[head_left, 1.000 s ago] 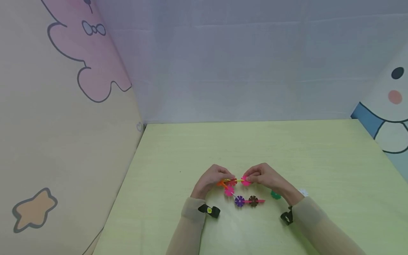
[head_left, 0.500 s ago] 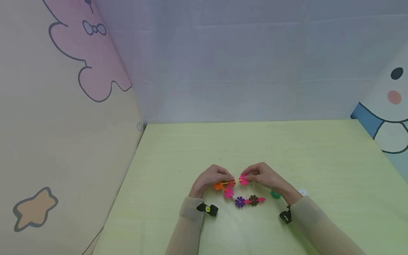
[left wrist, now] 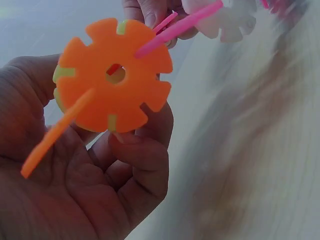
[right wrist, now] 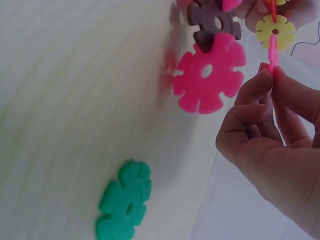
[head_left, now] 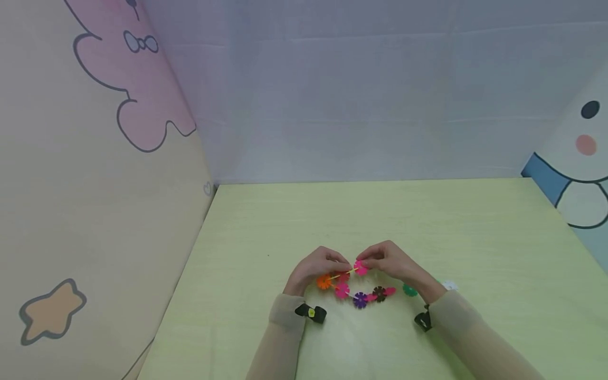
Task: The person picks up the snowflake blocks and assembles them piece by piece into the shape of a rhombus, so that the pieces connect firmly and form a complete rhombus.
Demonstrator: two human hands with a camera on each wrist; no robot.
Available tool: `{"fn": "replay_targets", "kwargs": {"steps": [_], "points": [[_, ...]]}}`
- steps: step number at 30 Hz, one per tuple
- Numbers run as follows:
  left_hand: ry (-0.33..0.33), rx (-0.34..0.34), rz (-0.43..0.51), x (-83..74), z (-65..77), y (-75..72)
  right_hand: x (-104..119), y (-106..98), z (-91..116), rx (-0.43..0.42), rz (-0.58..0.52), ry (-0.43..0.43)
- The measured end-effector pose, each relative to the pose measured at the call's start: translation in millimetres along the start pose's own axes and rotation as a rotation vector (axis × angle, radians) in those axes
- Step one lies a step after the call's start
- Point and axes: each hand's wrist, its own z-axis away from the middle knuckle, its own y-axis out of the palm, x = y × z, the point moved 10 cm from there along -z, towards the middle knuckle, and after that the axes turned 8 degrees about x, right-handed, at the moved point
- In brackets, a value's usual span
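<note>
Notched plastic snowflake discs are linked in a bent chain between the hands. My left hand [head_left: 317,268] grips the red disc [head_left: 343,277]. My right hand [head_left: 388,259] pinches a pink disc [head_left: 360,267] between thumb and fingertips; in the right wrist view its edge meets a yellow disc [right wrist: 285,39]. An orange disc [left wrist: 90,55] faces the left wrist camera, with other discs slotted edge-on into it. From there the chain runs through a lighter pink disc [head_left: 342,290], a purple disc [head_left: 357,304] and a brown disc [head_left: 376,291] to a pink end disc [right wrist: 227,85].
A loose green disc [head_left: 409,290] lies on the pale table [head_left: 285,211] below the right wrist. Just beyond that wrist is a white disc [head_left: 449,285]. Printed cloth walls [head_left: 342,105] stand at the back and sides.
My right hand has moved slightly left and away from me with the pink disc, closer to the left hand. The chain has tilted, so the orange disc now shows more of its face.
</note>
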Motion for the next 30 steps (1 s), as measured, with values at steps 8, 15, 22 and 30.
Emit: {"fn": "replay_targets", "kwargs": {"steps": [8,15,22,30], "points": [[-0.004,0.016,0.016,-1.7,-1.6,3.8,9,1,-1,-0.004,0.042,-0.037],[0.029,0.009,0.035,-5.2,-1.5,8.0,10,3,-4,-0.007,0.043,-0.044],[0.031,-0.003,0.059,-4.3,-3.3,8.3,9,-2,-2,-0.052,0.089,-0.026],[0.016,-0.027,0.019,-4.2,-2.6,4.9,14,-18,12,-0.116,0.281,-0.018]]}}
